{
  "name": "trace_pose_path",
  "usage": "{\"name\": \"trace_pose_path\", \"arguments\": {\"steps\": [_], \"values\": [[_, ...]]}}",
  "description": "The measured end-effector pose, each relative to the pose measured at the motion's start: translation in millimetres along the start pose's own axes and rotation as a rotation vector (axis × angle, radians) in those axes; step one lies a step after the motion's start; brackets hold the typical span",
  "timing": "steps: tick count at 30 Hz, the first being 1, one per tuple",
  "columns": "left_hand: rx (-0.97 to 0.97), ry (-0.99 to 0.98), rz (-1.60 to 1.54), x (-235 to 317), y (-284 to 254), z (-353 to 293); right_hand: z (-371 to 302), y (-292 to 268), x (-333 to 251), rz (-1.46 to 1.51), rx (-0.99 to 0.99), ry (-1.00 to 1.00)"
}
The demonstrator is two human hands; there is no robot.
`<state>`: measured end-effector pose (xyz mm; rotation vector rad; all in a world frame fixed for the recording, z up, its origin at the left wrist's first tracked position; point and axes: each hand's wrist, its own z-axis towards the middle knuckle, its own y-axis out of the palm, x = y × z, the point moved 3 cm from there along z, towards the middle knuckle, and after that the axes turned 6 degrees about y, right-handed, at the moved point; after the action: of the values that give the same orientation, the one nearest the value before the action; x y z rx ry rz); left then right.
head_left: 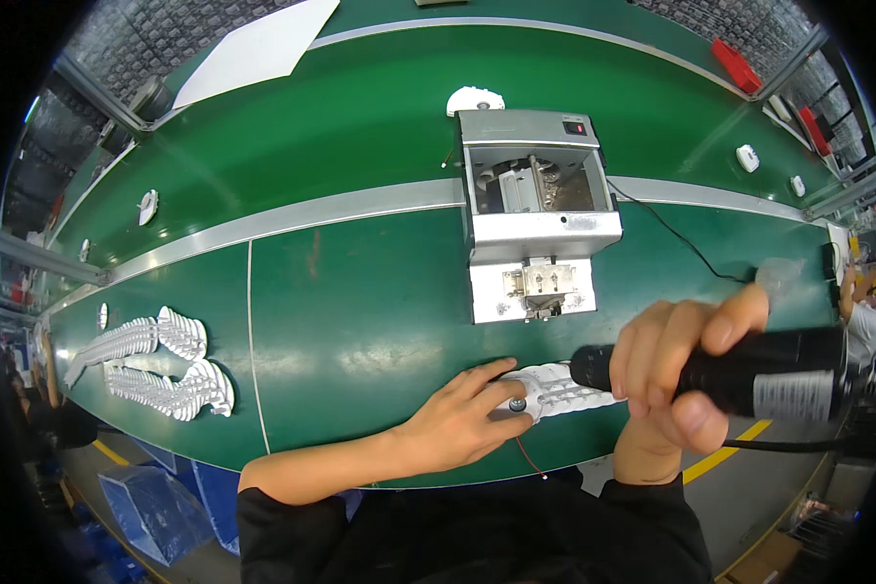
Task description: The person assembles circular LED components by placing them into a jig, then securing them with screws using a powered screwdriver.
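The white ribbed part (pixel 574 388) lies on the green worktable (pixel 360 302) just in front of you, its left end held by your half-curled left hand (pixel 460 420). Your right hand (pixel 674 355) is closed around a black power driver (pixel 774 352) over its right end, with the silver machine (pixel 545 229) standing beyond and more ribbed pieces (pixel 170 384) well leftward.

Machine (pixel 545 234): sheet-metal housing, smooth satin finish. Worktop (pixel 360 282) under it: smooth, semi-gloss, catches reflections. Trim strip (pixel 331 212) left of machine: dull metal. Loose parts (pixel 170 389), far left of machine: plastic-looking, ribbed, satin. Workpiece (pixel 566 397) just below machine: same look. Power driver (pixel 730 370), below right of machine: smooth black plastic; label (pixel 793 394) on it papery. Sleeves (pixel 282 535) below machine: matt cloth.
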<state>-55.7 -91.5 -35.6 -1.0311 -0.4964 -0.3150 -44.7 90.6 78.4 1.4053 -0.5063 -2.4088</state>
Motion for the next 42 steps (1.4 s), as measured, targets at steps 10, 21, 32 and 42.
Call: {"name": "trace_pose_path", "arguments": {"steps": [10, 21, 32, 42], "values": [[0.037, 0.013, -0.059, -5, 8, -6, 40, 4, 16, -0.276, 0.051, -0.098], [0.07, 0.001, -0.051, -4, 10, -8, 47, 7, 34, -0.245, 0.099, 0.073], [0.138, 0.017, -0.027, -6, 13, -10, -25, 17, 16, -0.138, 0.097, 0.19], [0.139, -0.001, -0.048, -5, 12, -8, -35, 13, 26, -0.149, 0.064, 0.266]]}}
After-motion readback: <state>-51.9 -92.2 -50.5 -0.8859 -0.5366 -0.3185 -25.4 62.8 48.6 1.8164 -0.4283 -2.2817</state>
